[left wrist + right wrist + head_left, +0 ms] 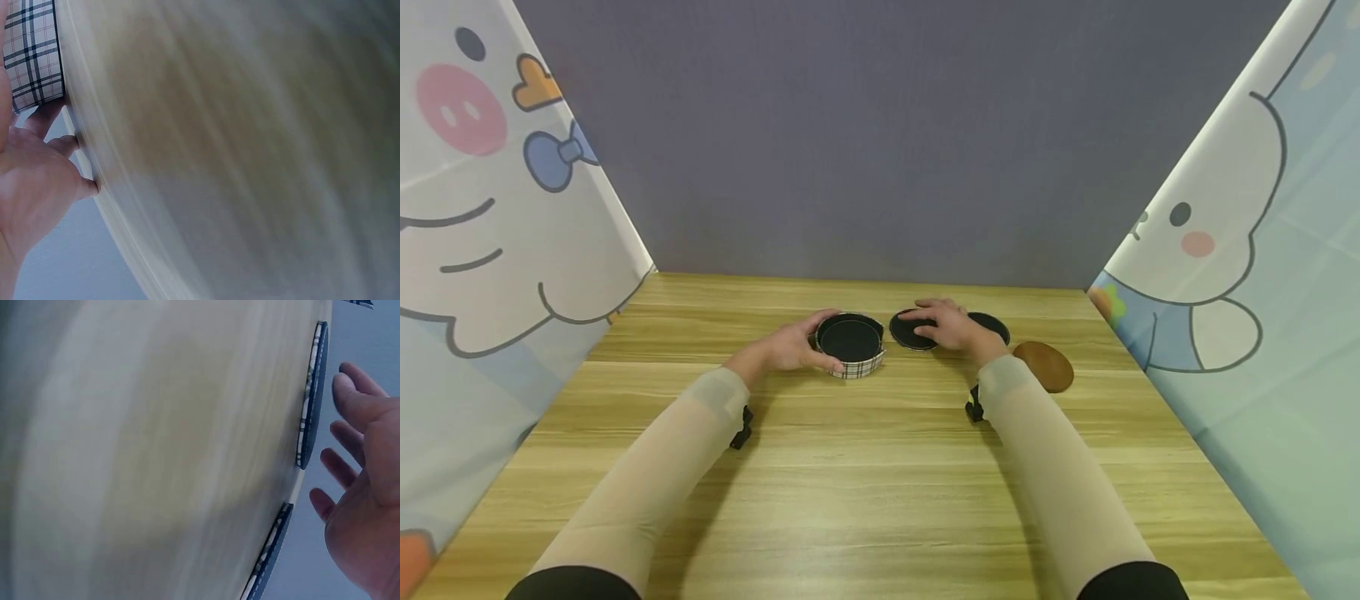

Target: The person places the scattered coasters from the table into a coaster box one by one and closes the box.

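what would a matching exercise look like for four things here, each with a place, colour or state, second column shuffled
Column 1
1. rightmost disc
2. left hand
3. holder
4. right hand

Column 2
A. above a black disc
B. plaid outside, black inside
C. brown
D. gripping the holder

Pairs: 1-C, 2-D, 3-B, 4-A

On the worktop [865,483] we locate, left to right: a box [859,370], a first disc [906,333], a second disc [992,323] and, nearer us than the second, a third disc [1045,367].
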`<state>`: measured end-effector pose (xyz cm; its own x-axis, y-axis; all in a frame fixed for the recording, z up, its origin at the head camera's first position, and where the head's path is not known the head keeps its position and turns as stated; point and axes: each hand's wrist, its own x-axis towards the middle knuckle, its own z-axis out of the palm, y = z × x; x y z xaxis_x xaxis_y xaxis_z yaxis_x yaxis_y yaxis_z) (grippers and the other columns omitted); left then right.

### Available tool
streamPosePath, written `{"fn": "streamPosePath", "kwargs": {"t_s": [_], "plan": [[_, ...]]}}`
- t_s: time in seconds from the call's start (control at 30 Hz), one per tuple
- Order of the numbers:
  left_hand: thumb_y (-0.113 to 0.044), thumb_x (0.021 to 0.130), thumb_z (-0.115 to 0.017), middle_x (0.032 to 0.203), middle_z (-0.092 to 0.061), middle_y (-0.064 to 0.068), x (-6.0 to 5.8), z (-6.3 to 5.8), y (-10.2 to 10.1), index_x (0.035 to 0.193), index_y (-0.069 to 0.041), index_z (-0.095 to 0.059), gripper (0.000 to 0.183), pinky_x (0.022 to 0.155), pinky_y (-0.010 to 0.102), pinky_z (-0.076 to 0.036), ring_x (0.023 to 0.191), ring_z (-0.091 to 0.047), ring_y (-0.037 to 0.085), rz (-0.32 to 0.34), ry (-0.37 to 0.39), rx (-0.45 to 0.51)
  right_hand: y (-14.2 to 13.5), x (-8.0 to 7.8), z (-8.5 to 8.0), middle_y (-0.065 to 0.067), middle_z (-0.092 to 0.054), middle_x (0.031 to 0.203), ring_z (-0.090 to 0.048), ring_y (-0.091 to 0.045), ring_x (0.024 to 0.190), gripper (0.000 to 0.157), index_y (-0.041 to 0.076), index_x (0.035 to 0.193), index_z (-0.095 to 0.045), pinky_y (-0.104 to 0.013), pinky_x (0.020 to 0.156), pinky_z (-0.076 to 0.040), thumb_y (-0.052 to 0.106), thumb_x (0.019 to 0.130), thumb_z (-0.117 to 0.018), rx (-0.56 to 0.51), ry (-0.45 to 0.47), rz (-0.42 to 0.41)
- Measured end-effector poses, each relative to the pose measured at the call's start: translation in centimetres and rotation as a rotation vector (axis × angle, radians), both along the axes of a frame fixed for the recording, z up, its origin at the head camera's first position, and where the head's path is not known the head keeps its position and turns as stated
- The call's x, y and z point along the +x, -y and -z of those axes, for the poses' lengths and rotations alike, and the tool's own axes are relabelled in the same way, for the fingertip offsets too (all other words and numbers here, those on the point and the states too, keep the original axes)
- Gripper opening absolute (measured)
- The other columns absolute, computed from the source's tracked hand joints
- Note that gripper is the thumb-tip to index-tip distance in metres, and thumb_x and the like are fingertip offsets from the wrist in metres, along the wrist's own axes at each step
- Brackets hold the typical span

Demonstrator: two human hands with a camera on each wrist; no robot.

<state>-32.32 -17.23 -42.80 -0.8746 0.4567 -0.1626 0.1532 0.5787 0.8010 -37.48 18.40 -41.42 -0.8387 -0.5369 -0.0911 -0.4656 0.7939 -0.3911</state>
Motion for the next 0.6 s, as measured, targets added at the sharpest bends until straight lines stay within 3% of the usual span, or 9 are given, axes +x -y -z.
{"fn": "streamPosePath", "kwargs": {"t_s": [0.17, 0.4, 0.6], "plan": [[-0.043, 0.082, -0.1, 0.172, -0.043, 0.024, 0.1, -0.2, -0.1, 0.176, -0.026, -0.023, 0.123, 0.13, 0.065, -0.031, 0.154, -0.049, 0.042, 0.004, -0.002, 0.014, 0.1, -0.3, 0.3, -0.009, -0.023, 0.184, -0.019, -0.045, 0.167, 0.046, 0.032, 0.163, -0.056, -0.075, 0.128, -0.013, 0.026, 0.117, -0.055, 0.066, 0.029, 0.007], [-0.041, 0.083, -0.099, 0.171, -0.044, 0.024, 0.3, -0.2, -0.1, 0.177, -0.025, -0.021, 0.122, 0.13, 0.065, -0.031, 0.153, -0.05, 0.043, 0.006, -0.008, 0.012, 0.1, -0.1, 0.0, -0.008, -0.029, 0.182, -0.022, -0.044, 0.167, 0.046, 0.036, 0.161, -0.057, -0.077, 0.128, -0.012, 0.028, 0.116, -0.057, 0.091, 0.036, 0.01], [-0.041, 0.084, -0.099, 0.172, -0.042, 0.024, 0.3, -0.1, 0.0, 0.176, -0.027, -0.022, 0.121, 0.13, 0.065, -0.031, 0.154, -0.048, 0.043, 0.009, -0.001, 0.02, -0.1, 1.1, -0.2, -0.012, -0.034, 0.179, -0.026, -0.046, 0.165, 0.045, 0.037, 0.16, -0.059, -0.077, 0.126, -0.016, 0.032, 0.115, -0.06, 0.114, 0.023, -0.012]]}}
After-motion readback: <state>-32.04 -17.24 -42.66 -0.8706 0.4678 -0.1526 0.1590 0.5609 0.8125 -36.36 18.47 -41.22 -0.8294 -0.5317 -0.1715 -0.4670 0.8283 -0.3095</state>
